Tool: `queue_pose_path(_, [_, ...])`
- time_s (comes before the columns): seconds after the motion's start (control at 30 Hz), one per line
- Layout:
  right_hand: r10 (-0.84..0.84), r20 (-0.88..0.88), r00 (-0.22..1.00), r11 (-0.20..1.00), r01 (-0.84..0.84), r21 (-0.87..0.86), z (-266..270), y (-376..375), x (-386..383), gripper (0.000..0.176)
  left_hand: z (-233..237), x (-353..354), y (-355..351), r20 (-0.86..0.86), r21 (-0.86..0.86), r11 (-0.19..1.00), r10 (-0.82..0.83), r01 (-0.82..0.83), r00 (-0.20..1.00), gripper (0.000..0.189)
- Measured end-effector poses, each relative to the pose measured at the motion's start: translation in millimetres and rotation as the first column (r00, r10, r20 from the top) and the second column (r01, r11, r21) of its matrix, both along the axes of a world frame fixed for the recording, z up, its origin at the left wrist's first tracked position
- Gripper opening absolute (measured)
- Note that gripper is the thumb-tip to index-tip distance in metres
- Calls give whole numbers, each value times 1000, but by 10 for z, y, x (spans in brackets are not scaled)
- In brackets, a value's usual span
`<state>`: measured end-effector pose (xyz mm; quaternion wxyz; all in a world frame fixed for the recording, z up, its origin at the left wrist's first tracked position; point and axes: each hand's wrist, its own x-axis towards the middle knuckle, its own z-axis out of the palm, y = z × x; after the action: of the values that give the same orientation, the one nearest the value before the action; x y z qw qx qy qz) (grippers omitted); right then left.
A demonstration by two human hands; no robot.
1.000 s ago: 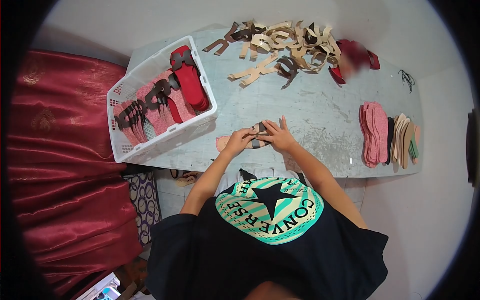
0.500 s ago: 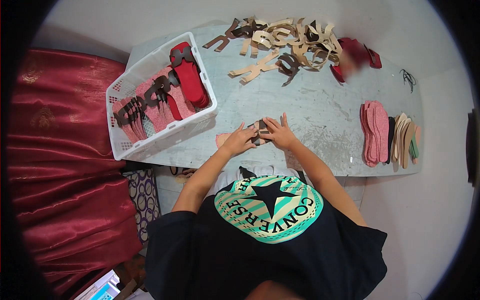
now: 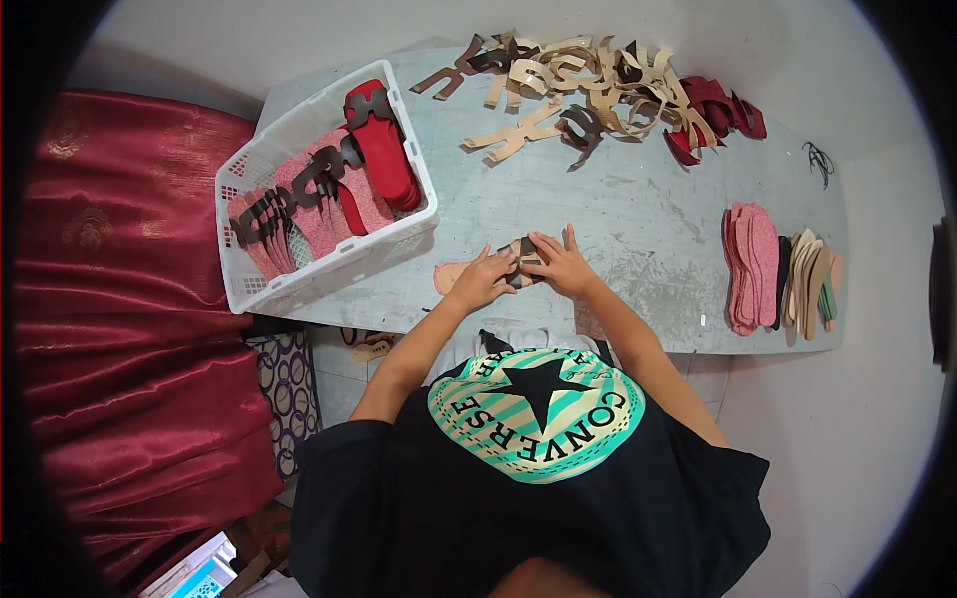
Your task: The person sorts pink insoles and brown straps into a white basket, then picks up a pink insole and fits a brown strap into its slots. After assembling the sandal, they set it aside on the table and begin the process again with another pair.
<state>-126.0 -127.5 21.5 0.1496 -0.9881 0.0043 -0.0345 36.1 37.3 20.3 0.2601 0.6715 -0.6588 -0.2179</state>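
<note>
Pressing dark flat strap [image 3: 528,281] across pink-edged tan sole [image 3: 451,277], centre, with open left hand [image 3: 481,282], right hand [image 3: 565,272]; no straps on stacked pink soles [image 3: 753,264], right.

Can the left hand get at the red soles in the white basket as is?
Probably yes: the basket is open-topped and nothing visible stands between it and the left hand. That hand is on the pink-edged sole, though.

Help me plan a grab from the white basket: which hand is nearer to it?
Left. The left hand is on the insole, to the right of the basket and nearer the body; the right hand is farther right, at the insole's strapped end.
</note>
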Motion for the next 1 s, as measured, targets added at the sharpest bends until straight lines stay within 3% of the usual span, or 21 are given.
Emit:
queue_pose_path(0.2, [-31, -71, 997, 998, 35, 46, 52, -50, 51, 42, -12, -5, 7, 1, -9, 1000, -3, 3, 1000, 39])
queue_pose_path(0.37, [-17, -148, 989, 997, 28, 77, 103, -89, 128, 63, 43, -14, 22, 28, 1, 1000, -6, 6, 1000, 38])
queue_pose_path(0.67, [-69, -79, 995, 998, 69, -3, -103, -24, 73, 59, 7, -85, 71, 124, -75, 997, -15, 24, 992, 35])
queue_pose_path(1.0, [-99, -114, 989, 995, 101, 15, -77, -24, 67, 55, -55, -163, 94, 168, -125, 992, 2, 19, 986, 41])
